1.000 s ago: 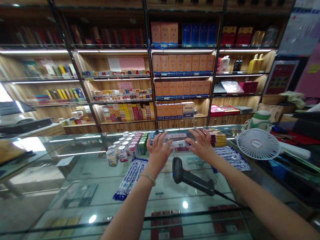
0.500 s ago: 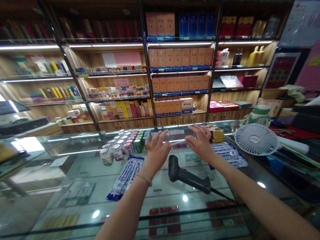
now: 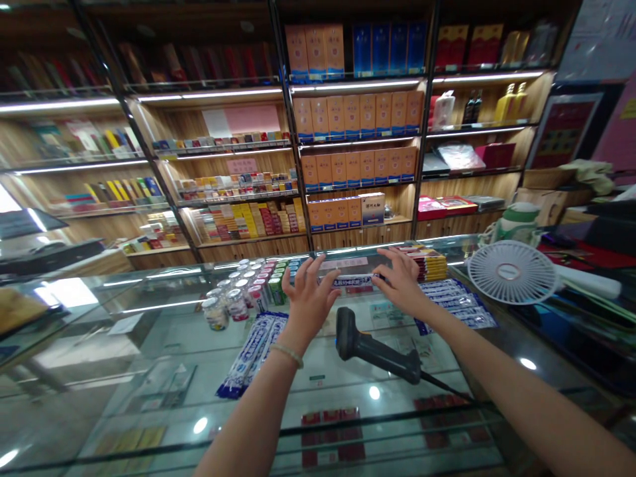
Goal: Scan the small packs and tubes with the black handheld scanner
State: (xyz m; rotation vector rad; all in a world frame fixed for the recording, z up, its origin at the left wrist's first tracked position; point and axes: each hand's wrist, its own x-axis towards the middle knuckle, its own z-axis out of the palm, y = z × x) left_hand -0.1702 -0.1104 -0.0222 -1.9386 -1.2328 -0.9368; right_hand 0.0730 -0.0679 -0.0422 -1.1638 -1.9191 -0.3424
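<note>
A narrow dark blue packet [image 3: 354, 281] with white lettering is stretched level between my hands above the glass counter. My left hand [image 3: 309, 298] has its thumb and forefinger closed at the packet's left end, with the other fingers spread and raised. At the right end, my right hand [image 3: 403, 281] pinches the packet. Below my hands a black barcode scanner [image 3: 375, 352] lies on the glass, its cable running right. Two long blue-and-white packets [image 3: 252, 354] lie left of my left wrist. More such packets [image 3: 454, 303] lie beyond my right forearm.
Rows of small jars and tins [image 3: 248, 288] stand to the left of my hands. Stacked yellow-and-red packs [image 3: 430, 264] are at the right. A white fan [image 3: 511, 273] and a green-topped jug [image 3: 517, 222] stand farther right. Stocked shelves [image 3: 358, 142] line the wall behind the counter [image 3: 278, 421].
The packet has turned so that its lettered dark blue face shows, where a thin pale edge showed before. My left hand has shifted slightly left and the camera view has moved a little.
</note>
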